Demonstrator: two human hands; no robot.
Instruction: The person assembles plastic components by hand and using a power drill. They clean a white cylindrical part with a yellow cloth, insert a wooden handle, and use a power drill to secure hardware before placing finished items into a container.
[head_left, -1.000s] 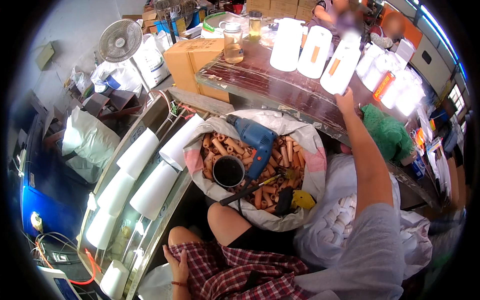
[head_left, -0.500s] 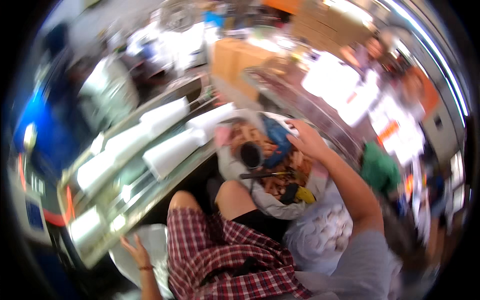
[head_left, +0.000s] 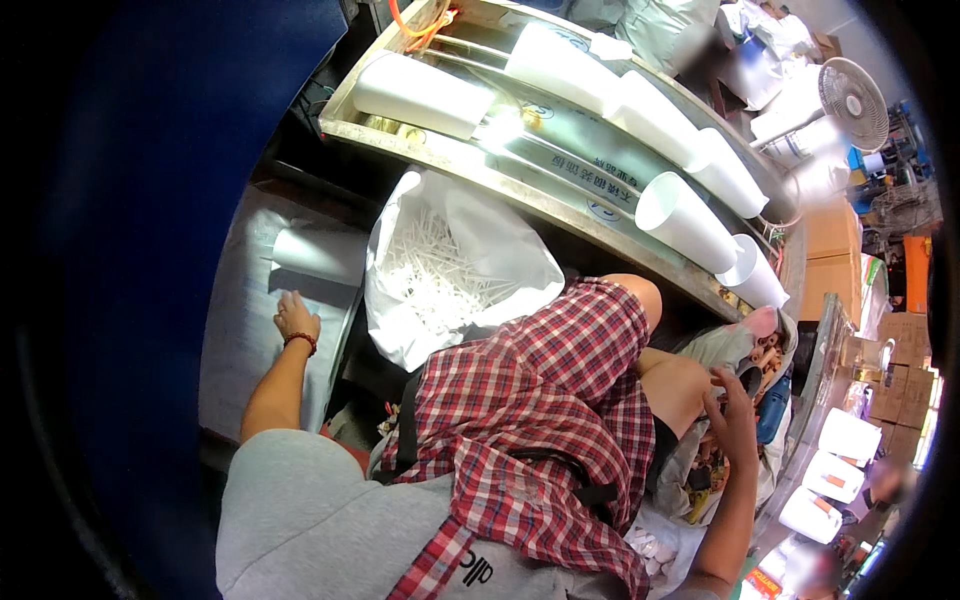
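My left hand is over a pale sheet-covered surface at the left, fingers stretched out and holding nothing. Just beyond its fingertips lies a white tube; I cannot tell whether they touch. Beside it stands a white sack of thin white sticks. My right hand is raised near my knee with fingers apart and nothing in it. Below and beyond that hand is a pale sack of small brown pieces, with a blue object at its edge.
A long wooden-edged trough crosses ahead, carrying several white tubes and metal rods. A dark blue panel fills the far left. At the right are a cardboard box, a standing fan and a blurred person.
My view has swung left. My left hand has reached out toward the tube on the left surface. My right hand has left the sack of brown pieces and is raised near my knee.
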